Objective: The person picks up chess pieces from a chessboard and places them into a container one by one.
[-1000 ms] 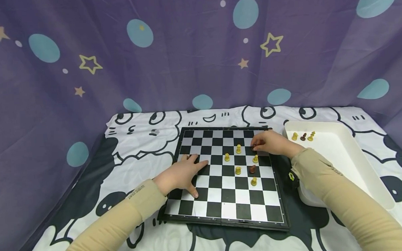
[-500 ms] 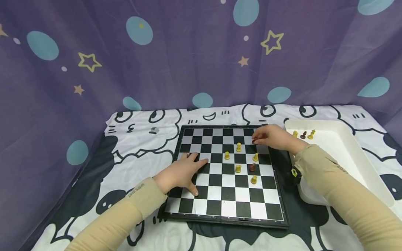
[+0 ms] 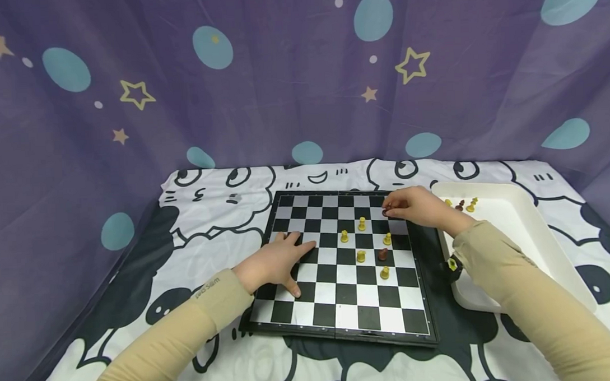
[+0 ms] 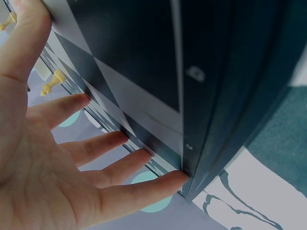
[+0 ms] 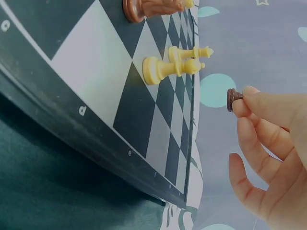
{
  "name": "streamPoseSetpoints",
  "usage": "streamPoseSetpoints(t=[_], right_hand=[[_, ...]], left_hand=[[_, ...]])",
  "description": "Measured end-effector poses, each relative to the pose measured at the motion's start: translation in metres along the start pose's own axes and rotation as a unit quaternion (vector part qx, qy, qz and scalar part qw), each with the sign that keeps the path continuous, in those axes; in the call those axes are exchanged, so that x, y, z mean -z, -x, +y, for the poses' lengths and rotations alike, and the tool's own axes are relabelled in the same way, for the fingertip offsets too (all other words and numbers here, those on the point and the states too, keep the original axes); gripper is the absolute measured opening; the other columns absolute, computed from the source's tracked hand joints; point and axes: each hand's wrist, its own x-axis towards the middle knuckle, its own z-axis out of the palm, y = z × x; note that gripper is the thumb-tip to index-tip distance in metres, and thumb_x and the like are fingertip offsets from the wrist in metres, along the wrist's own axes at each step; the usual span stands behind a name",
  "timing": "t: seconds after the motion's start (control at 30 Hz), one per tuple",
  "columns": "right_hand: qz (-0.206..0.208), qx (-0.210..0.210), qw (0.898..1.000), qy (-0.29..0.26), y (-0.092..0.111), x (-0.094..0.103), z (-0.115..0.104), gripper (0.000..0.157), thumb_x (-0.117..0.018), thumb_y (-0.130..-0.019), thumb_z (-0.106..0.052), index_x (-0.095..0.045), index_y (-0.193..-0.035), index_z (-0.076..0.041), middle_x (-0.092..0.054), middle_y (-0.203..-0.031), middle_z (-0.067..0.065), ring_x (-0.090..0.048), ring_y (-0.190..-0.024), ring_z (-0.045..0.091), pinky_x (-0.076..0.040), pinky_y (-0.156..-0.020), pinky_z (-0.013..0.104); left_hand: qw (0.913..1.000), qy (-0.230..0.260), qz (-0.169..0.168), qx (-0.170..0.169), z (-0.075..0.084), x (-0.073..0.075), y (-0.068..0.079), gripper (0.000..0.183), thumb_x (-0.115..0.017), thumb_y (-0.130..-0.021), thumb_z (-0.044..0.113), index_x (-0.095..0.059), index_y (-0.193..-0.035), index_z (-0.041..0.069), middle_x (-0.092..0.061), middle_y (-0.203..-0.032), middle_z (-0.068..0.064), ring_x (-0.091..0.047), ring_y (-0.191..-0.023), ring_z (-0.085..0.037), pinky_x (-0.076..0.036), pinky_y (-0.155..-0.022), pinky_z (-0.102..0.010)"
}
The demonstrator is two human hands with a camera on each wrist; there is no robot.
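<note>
Purple star-printed curtain (image 3: pixel 291 90) behind — right hand (image 3: pixel 415 205) pinching a dark-brown, round-based chess piece (image 5: pixel 231 99), its top hidden, above the black-and-white checkered board (image 3: pixel 346 295), near its far right corner — left hand (image 3: pixel 275 263) spread at its left edge.

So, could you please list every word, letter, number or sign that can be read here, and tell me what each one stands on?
"d": on the border of the chessboard, in the right wrist view.
"e": on the same border, small.
Mark to the upper left of the "d": perhaps "c", not certain.
Border marks beyond the "e", and those in the left wrist view: too small or blurred.
Lettering on the left sleeve and right sleeve: too small to read.
</note>
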Motion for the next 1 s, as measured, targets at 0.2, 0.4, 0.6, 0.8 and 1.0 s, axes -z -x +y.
streamPoseSetpoints(t=[0.2,0.4,0.6,0.8,1.0], right_hand=[[-0.003,0.002,1.0,-0.004,0.006,0.003,-0.003,0.017,-0.066,-0.087,-0.007,-0.069,-0.102,-0.001,-0.071,-0.084,0.003,-0.063,-0.072,0.011,-0.051,-0.068,0.034],[-0.007,0.007,1.0,-0.014,0.014,0.005,-0.006,0.017,-0.066,-0.087,-0.006,-0.069,-0.103,0.0,-0.071,-0.084,0.003,-0.064,-0.073,0.014,-0.051,-0.067,0.032],[0.01,0.023,1.0,-0.01,0.023,0.01,-0.008,0.016,-0.067,-0.085,-0.003,-0.069,-0.101,0.0,-0.071,-0.084,0.004,-0.061,-0.071,0.01,-0.05,-0.064,0.029],[0.023,0.02,1.0,0.003,0.033,0.015,-0.003,0.016,-0.068,-0.085,-0.005,-0.07,-0.1,-0.001,-0.071,-0.082,0.001,-0.061,-0.069,0.009,-0.05,-0.063,0.028],[0.031,-0.005,0.999,0.013,0.043,0.024,0.004,0.015,-0.068,-0.085,-0.008,-0.071,-0.1,-0.005,-0.069,-0.083,0.0,-0.059,-0.071,0.01,-0.049,-0.064,0.029]], left_hand=[[1.0,0.002,-0.001,0.002,0.0,0.0,0.0,0.107,-0.087,-0.057,0.045,-0.036,-0.147,0.017,-0.031,-0.149,-0.02,-0.032,-0.132,-0.044,-0.041,-0.101,-0.051],[1.0,0.003,-0.004,0.006,0.001,-0.001,0.0,0.107,-0.087,-0.057,0.045,-0.036,-0.147,0.019,-0.031,-0.149,-0.02,-0.032,-0.132,-0.043,-0.041,-0.101,-0.051],[1.0,0.004,-0.002,0.008,0.001,-0.001,0.0,0.106,-0.087,-0.057,0.044,-0.037,-0.147,0.018,-0.031,-0.149,-0.02,-0.032,-0.132,-0.043,-0.041,-0.101,-0.051],[1.0,0.002,-0.004,0.008,0.001,0.0,0.0,0.107,-0.087,-0.058,0.044,-0.036,-0.147,0.018,-0.031,-0.149,-0.02,-0.031,-0.132,-0.044,-0.041,-0.101,-0.052],[0.9999,-0.001,-0.007,0.01,0.002,0.0,0.0,0.108,-0.087,-0.057,0.045,-0.034,-0.148,0.019,-0.03,-0.15,-0.019,-0.031,-0.133,-0.042,-0.041,-0.101,-0.051]])
